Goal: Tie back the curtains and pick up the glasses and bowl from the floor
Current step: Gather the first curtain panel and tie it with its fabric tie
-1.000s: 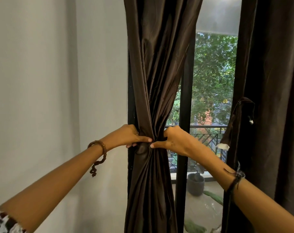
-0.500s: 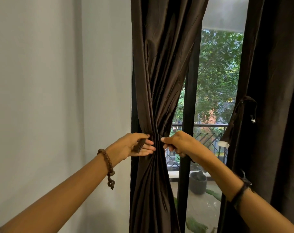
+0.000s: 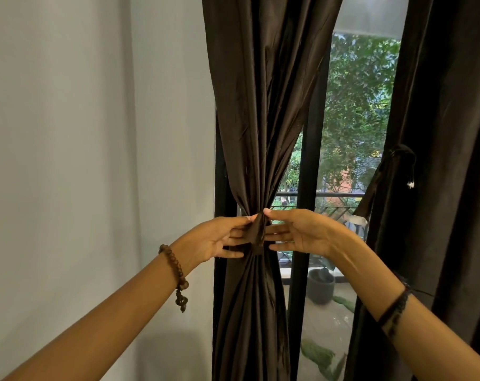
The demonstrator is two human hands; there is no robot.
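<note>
Grey round pot (image 3: 320, 288) outside; contents unclear. Glossy brown left curtain (image 3: 261, 105), pleated, cinched by tie band (image 3: 258, 235). Left hand (image 3: 219, 237) pinches band; right hand (image 3: 299, 233) fingers straight, touching it.

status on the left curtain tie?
Both hands at the tie: left hand pinches it, right hand open, fingers touching. Left curtain gathered. Nothing in the way.

left curtain (image 3: 258, 133) right of wall (image 3: 68, 133) | right curtain (image 3: 447, 160) opposite | window (image 3: 354, 119) between, behind
</note>
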